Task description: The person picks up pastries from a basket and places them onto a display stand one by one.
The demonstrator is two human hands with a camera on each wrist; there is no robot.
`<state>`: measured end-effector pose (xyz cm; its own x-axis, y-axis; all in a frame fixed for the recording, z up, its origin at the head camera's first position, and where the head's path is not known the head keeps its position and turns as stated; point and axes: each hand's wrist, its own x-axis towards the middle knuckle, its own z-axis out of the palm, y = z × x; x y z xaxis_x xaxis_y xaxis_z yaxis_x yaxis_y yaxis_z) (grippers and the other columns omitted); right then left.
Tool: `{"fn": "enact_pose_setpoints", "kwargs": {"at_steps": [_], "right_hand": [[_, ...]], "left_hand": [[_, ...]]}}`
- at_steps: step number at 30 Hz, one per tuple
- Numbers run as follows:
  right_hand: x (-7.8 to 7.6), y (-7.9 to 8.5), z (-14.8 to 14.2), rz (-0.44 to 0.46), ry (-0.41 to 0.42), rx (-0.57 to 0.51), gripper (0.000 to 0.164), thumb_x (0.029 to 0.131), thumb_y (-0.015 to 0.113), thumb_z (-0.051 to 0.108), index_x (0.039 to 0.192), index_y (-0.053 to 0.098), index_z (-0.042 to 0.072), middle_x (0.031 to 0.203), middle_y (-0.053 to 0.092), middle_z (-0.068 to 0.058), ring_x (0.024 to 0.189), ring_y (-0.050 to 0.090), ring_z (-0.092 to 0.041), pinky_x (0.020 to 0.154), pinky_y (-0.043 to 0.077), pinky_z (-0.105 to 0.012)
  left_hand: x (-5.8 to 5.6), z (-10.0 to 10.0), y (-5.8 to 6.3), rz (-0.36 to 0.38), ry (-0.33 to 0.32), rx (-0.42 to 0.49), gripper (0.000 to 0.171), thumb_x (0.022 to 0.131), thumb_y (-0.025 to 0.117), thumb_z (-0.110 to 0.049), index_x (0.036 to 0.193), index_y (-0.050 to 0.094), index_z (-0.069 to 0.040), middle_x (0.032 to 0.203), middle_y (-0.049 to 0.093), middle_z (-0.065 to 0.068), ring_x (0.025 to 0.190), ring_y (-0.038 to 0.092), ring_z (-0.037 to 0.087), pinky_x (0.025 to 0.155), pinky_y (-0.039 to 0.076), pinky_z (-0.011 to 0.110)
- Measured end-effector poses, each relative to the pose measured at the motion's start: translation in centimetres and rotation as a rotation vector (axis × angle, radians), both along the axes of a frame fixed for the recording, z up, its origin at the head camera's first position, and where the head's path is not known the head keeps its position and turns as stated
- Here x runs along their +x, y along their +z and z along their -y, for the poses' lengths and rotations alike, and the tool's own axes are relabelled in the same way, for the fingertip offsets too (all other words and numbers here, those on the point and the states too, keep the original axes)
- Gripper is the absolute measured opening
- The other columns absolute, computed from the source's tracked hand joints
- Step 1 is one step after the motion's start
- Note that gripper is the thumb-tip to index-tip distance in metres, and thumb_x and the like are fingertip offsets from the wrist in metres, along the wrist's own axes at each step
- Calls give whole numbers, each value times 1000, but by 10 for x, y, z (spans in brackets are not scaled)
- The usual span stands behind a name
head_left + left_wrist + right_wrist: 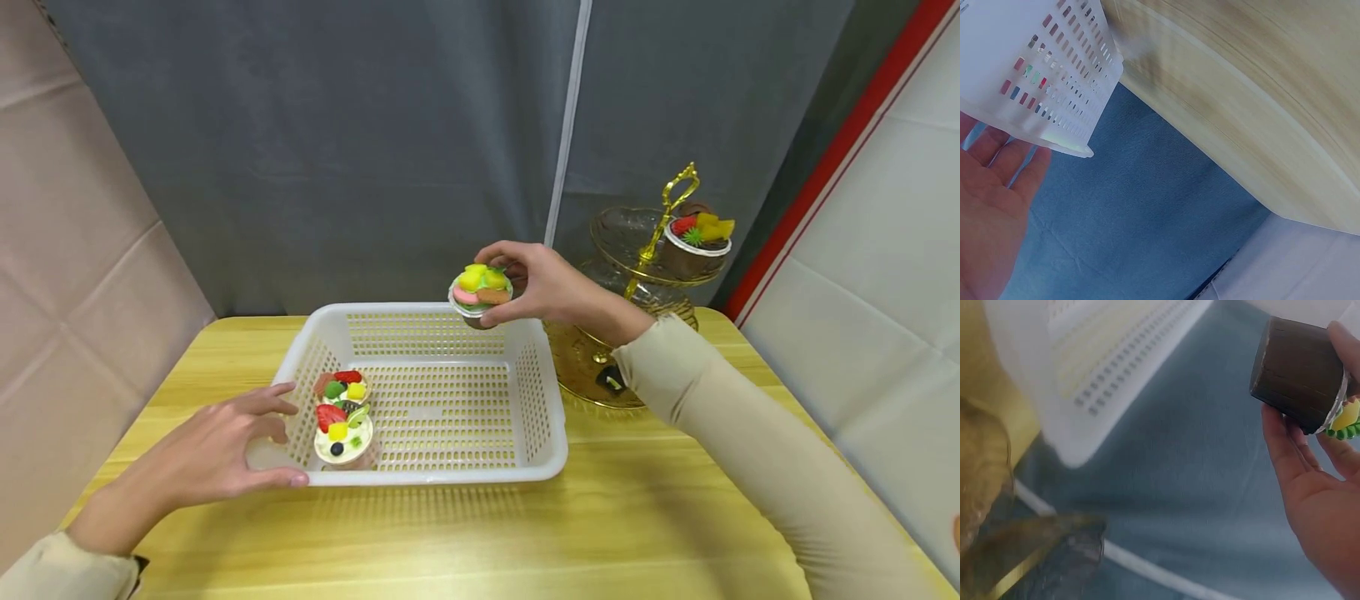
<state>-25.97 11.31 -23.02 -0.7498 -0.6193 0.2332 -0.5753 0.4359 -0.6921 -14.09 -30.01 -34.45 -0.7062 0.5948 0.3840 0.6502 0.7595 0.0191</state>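
Observation:
My right hand (543, 283) pinches a toy cupcake (481, 292) between thumb and fingers, over the back right of a white plastic basket (435, 477). Yellow fruit, a pink piece and a brown biscuit top this cupcake; the right wrist view shows its dark brown cup (1300, 372) tipped sideways. At the basket's left side is my left hand (202, 454), its fingers spread and fingertips right at the rim; nothing is in its grip. Inside the basket, a cream-topped cupcake (343, 442) with strawberry and kiwi sits at the front left, another fruit-topped one (335, 388) just behind it.
A tiered glass stand with a gold handle (681, 185) rises right of the basket, partly behind my right forearm. Its top tier bears a brown-cupped fruit cupcake (697, 246), and a small dark piece (611, 379) lies on the bottom tier. A grey curtain (337, 167) hangs behind the wooden table (450, 542).

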Motion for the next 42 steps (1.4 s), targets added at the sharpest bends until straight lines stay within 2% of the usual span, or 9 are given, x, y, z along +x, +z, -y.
{"fn": "enact_pose_setpoints", "kwargs": {"at_steps": [4,11,20,27,35,42], "right_hand": [[4,9,-18,-24,-66,7,69,73,90,18,133,57,9,119,65,-5,91,62,-19,76,49,-29],[6,20,-41,-50,-113,-54,66,77,86,13,135,55,8,118,64,-8,97,64,-20,81,53,-26],[12,32,-64,-72,-188,-61,63,81,84,17,136,55,10,116,63,-6,94,63,-21,79,51,-23],[20,44,-83,-125,-277,-71,67,81,84,19,139,52,9,124,59,-6,97,62,-19,79,50,-18],[26,51,-106,-145,-406,-34,70,83,82,27,143,49,12,131,55,-6,106,61,-15,80,48,-14],[28,53,-121,-148,-452,-53,69,85,80,30,143,49,13,130,55,-6,104,62,-12,77,49,-14]], "left_hand": [[-1,-1,0,-1,-1,-2,43,67,81,-65,72,66,-25,111,69,4,109,66,34,66,54,42],[-2,1,2,-5,-1,-6,43,66,81,-65,73,67,-25,111,69,5,107,67,33,66,53,43],[-3,2,0,-6,0,-7,44,67,81,-65,73,66,-24,110,70,5,108,67,34,65,53,43],[-4,2,0,-14,-6,-13,45,67,81,-65,74,68,-22,110,70,5,109,66,34,67,54,45],[-4,3,0,-13,-11,-8,44,66,81,-64,73,67,-23,110,69,5,109,66,34,68,54,45],[-4,5,-1,-19,-4,-10,45,65,82,-65,74,67,-24,110,69,5,108,67,34,68,54,46]]}}
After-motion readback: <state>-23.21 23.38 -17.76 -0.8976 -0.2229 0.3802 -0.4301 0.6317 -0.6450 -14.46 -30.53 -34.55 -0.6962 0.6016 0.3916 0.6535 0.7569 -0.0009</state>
